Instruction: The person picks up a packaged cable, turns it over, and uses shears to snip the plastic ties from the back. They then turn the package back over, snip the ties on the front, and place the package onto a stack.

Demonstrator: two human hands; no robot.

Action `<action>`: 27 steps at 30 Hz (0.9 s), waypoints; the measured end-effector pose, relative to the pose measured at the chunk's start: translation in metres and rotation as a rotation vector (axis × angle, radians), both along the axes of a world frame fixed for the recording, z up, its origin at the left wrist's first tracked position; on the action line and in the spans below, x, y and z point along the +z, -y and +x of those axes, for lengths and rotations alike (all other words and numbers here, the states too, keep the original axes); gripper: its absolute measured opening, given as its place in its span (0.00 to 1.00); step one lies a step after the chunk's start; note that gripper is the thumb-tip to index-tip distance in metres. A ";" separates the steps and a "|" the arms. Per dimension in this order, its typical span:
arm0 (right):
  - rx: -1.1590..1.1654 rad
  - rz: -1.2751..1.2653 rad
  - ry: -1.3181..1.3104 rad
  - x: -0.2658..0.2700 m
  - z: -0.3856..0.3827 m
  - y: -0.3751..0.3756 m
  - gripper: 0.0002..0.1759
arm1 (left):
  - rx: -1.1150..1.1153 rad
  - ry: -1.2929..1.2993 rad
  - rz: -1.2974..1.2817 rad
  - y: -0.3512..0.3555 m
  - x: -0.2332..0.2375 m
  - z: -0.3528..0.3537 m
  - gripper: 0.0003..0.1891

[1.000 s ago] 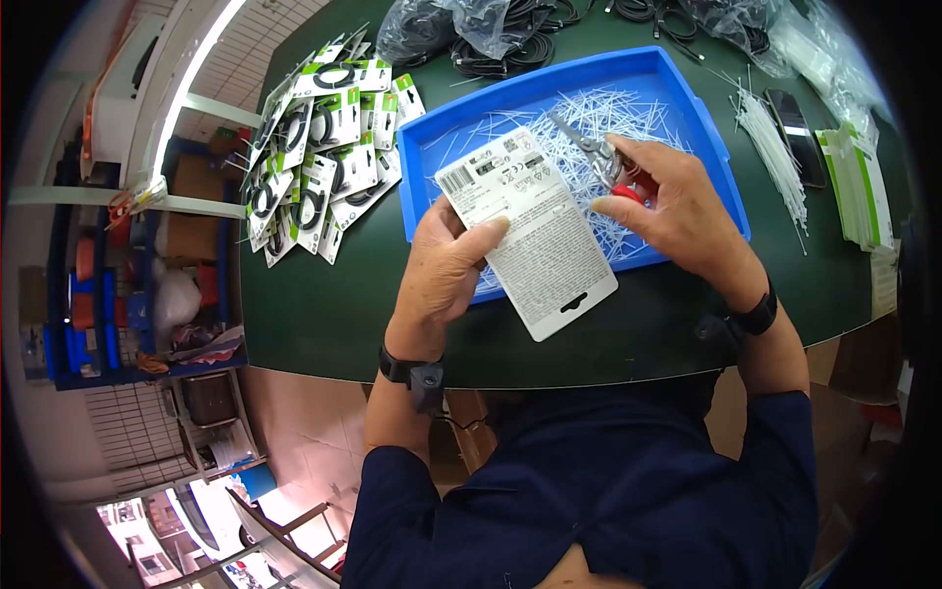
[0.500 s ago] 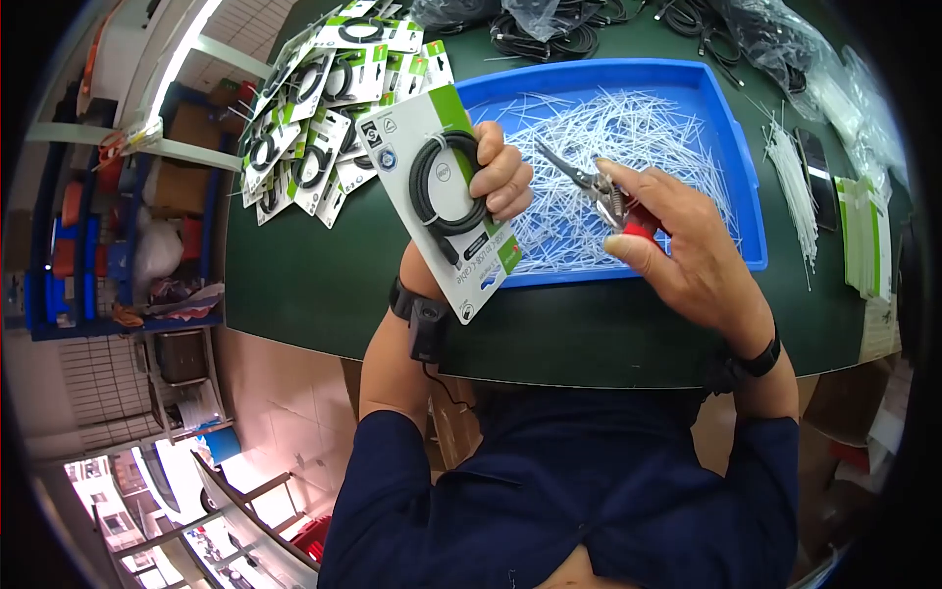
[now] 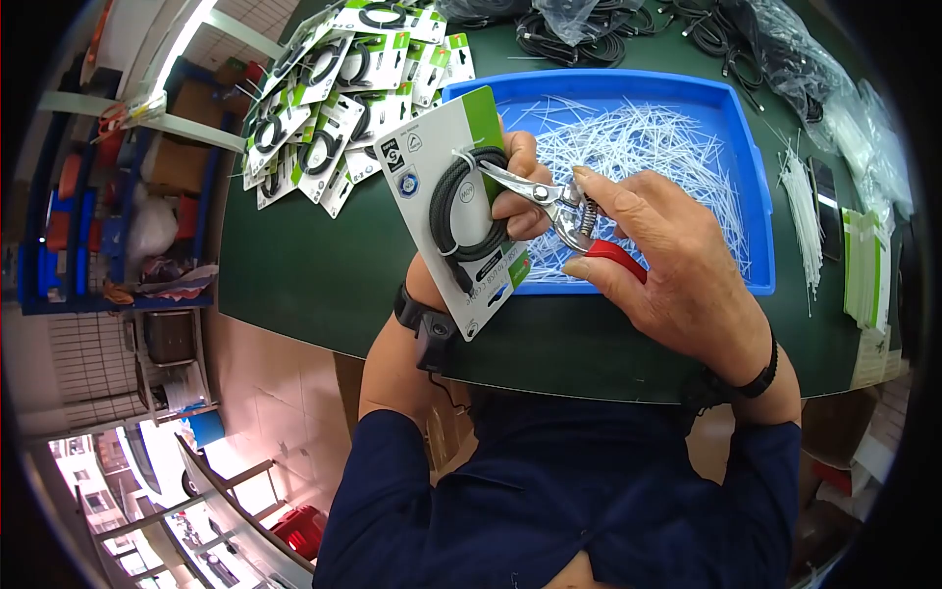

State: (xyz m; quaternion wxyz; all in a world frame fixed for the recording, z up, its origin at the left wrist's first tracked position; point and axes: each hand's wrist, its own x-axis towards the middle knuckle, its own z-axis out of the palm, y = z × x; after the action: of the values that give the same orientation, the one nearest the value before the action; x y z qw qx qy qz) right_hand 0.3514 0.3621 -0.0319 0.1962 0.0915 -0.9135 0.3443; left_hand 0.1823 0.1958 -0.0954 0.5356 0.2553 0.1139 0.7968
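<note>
My left hand grips a white-and-green cable card by its right edge, tilted over the front left of the blue tray. A coiled black cable is fastened to the card with white cable ties. In my right hand are hand snips, with a red handle and a spring between the arms. Their blade tips reach the upper part of the coil, right beside the tie there. The fingers of my left hand are partly hidden behind the card and the snips.
The blue tray holds many white cable-tie pieces. Carded cables are piled at the back left. Loose black cables and plastic bags lie at the back. At right are long white ties, a phone and stacked cards.
The snips have moved left from over the tray to the coil on the card. The card has shifted slightly in my left hand's grip area, and the whole view has shifted a little.
</note>
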 end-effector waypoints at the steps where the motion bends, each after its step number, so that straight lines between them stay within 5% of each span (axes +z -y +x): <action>1: -0.001 -0.004 0.003 0.000 -0.001 0.001 0.37 | 0.015 0.015 -0.010 0.001 0.001 0.001 0.27; 7: -0.001 -0.020 0.004 0.002 0.003 0.000 0.36 | 0.131 -0.236 -0.080 0.005 -0.011 -0.016 0.28; 18: -0.006 0.045 0.167 0.025 0.020 -0.013 0.35 | 0.614 -0.803 -0.674 0.009 0.029 0.002 0.33; 27: -0.015 -0.131 0.026 0.004 0.015 -0.012 0.30 | 0.191 -0.202 -0.259 0.002 0.019 0.010 0.31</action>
State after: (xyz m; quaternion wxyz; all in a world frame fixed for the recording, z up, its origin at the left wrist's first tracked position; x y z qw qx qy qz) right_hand 0.3661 0.3739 -0.0278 0.1923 0.0672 -0.8921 0.4033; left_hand 0.1927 0.1938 -0.0764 0.4720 0.2510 0.2923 0.7930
